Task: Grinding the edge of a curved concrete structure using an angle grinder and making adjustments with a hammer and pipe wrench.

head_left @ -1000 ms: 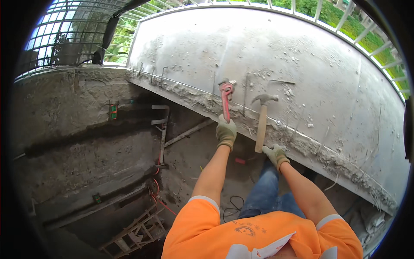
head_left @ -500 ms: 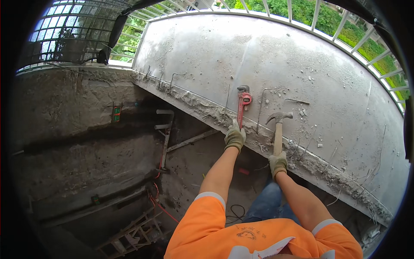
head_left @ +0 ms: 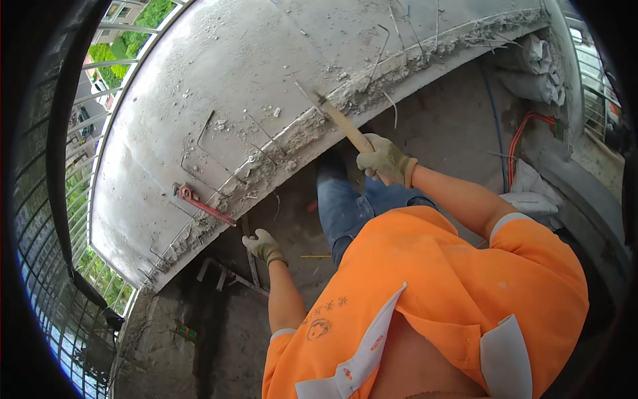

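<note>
My right hand (head_left: 385, 161), in a pale work glove, grips the lower end of a claw hammer's wooden handle (head_left: 349, 128). The hammer's head, slightly blurred, points toward the far left, over the slab's broken edge. My left hand (head_left: 264, 247), gloved too, is off the slab edge with fingers loosely bent and apart, holding nothing. Just beyond its fingertips ends the handle of a red pipe wrench (head_left: 207, 208). The wrench lies across the rough concrete edge, its jaw on the slab (head_left: 153, 126) and its handle end jutting past the rim.
Bent rebar (head_left: 379, 53) sticks up along the broken edge, among loose rubble. Pale pipes (head_left: 222, 274) stand below at the left. White sacks (head_left: 531, 193) and red hoses (head_left: 515, 149) are at the right. A railing (head_left: 109, 100) borders the slab's far side.
My left hand has let go of the pipe wrench, which now lies on the edge. The view has swung right, and the hammer in my right hand has come off the slab.
</note>
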`<state>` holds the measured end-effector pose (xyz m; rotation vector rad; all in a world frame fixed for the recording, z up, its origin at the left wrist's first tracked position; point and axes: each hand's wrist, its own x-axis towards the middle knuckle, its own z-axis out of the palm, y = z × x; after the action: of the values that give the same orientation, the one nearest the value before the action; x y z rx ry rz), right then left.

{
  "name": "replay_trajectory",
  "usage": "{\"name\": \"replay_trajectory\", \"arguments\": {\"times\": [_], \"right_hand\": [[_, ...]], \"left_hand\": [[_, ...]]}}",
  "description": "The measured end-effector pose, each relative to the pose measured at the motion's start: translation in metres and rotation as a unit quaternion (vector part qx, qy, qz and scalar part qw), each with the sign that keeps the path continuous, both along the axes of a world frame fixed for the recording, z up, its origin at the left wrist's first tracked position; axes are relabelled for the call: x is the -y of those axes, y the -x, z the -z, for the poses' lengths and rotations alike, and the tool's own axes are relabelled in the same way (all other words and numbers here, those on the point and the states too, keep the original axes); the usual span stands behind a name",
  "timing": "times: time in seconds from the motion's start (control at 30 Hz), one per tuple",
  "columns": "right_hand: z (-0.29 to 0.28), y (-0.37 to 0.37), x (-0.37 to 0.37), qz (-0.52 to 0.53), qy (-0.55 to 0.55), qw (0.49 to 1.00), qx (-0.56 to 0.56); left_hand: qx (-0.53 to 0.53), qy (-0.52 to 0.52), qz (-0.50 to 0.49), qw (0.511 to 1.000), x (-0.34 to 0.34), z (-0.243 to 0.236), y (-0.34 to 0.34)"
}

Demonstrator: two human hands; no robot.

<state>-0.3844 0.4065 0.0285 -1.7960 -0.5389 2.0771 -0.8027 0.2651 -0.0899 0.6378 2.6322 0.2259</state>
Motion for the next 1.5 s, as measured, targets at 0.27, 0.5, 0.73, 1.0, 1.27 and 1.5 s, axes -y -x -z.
{"name": "replay_trajectory", "arguments": {"times": [0.27,0.5,0.73,1.0,1.27,1.5], "right_hand": [[0.012,-0.182,0.032,0.505,-0.058,0.822,-0.258],[0.018,-0.216,0.026,0.702,-0.144,0.638,-0.282],[0.085,-0.067,0.031,0.646,0.065,0.636,-0.417],[0.02,-0.22,0.061,0.716,-0.165,0.665,-0.135],[0.085,-0.029,0.011,0.569,0.029,0.747,-0.344],[0.039,-0.221,0.088,0.724,-0.126,0.658,-0.165]], "left_hand": [[0.036,0.04,0.126,0.991,0.016,-0.043,-0.088],[0.004,0.015,0.19,0.982,0.003,-0.076,-0.068],[0.155,-0.117,0.231,0.953,-0.073,-0.094,-0.066],[0.121,-0.087,0.193,0.97,-0.036,-0.1,-0.014],[0.1,-0.099,0.289,0.947,-0.069,-0.117,-0.047],[0.07,-0.067,0.373,0.923,-0.09,-0.137,-0.103]]}}
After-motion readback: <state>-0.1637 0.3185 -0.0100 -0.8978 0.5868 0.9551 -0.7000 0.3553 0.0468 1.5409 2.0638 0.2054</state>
